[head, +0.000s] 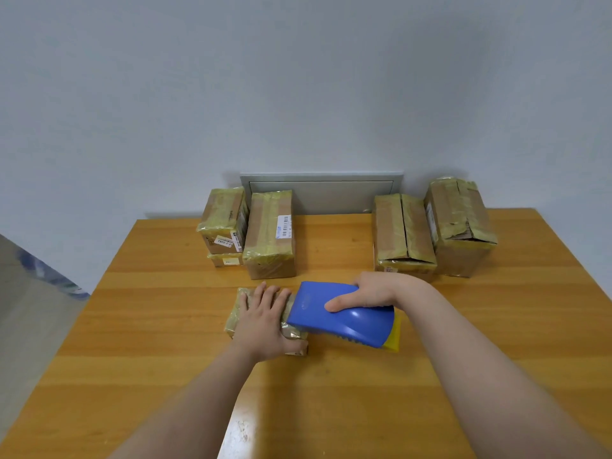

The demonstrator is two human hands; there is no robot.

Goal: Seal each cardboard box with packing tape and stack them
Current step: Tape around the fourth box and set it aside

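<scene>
Box held for taping
Left hand pressed it flat-fingered; right hand, curled round the tape dispenser, held it just right of those fingers.

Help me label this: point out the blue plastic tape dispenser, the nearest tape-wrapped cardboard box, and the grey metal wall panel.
Blue plastic tape dispenser (344, 323): head view, curved shell.
Nearest tape-wrapped cardboard box (232, 321): head view, exposed left end.
Grey metal wall panel (321, 193): head view, flat front.

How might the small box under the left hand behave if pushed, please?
The small box looks low and flat, so it would likely slide, not tip. Its glossy tape wrap probably makes it slippery on the smooth table.
</scene>
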